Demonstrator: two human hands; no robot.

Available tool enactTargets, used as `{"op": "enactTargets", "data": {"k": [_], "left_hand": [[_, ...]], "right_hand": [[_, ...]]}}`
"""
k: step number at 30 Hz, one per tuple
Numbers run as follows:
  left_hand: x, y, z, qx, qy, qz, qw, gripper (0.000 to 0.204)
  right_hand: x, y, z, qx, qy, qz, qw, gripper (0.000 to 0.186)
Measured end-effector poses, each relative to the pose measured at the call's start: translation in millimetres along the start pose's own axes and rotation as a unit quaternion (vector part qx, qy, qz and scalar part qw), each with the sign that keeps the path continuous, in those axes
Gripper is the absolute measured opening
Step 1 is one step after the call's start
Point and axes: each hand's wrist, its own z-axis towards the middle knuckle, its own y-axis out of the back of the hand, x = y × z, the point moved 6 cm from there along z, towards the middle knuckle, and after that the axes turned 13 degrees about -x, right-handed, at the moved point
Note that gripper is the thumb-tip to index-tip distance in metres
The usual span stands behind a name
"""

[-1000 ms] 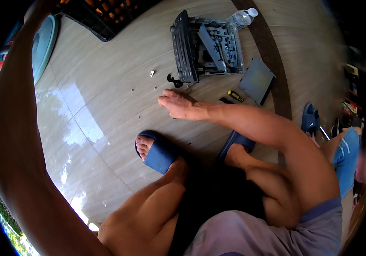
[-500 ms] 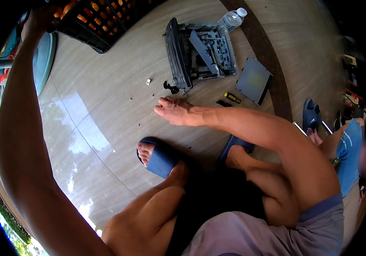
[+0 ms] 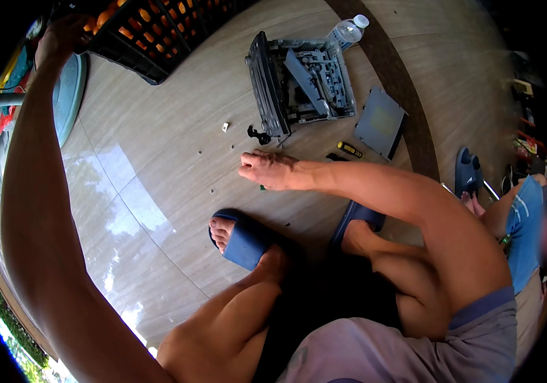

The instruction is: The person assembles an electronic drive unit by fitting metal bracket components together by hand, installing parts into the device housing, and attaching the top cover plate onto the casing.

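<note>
Left hand, grip unclear, now shows fuller beside the upper-left crate; right hand's fingers curl narrow, contents unclear, leaving the opened device untouched.

The opened grey unit — black-fronted, a plate slanting inside — lies beside a small black bracket.

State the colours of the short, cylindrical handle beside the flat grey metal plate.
The short, cylindrical handle is yellow and black; it shows best in the head view.
</note>
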Motion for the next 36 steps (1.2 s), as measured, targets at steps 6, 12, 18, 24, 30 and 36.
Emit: {"op": "enactTargets", "data": {"k": [6,12,18,24,30,36], "left_hand": [[-3.6,10.9,-2.9,0.034,0.025,-0.045,0.998,0.049],[-6.3,16.5,-4.5,0.055,0.094,0.010,0.994,0.052],[-15.4,12.6,-4.0,0.071,0.097,0.011,0.993,0.052],[-3.5,16.5,-7.4,0.034,0.064,0.031,0.997,0.048],[-16.2,12.4,-2.4,0.092,-0.071,0.093,0.989,0.049],[-20.3,18.5,-9.1,0.045,0.110,0.068,0.991,0.051]], "right_hand": [[5.4,-3.3,2.2,0.011,0.010,-0.012,1.000,0.027],[2.9,0.8,5.4,0.107,-0.033,-0.045,0.993,0.030],[2.4,7.7,-3.9,0.092,-0.067,-0.002,0.993,0.025],[0.2,84.3,-15.4,-0.021,-0.073,0.100,0.992,0.008],[-102.3,228.1,-31.3,-0.308,-0.152,0.022,0.939,0.012],[-157.5,243.8,-47.6,-0.260,-0.325,0.071,0.907,0.021]]}}
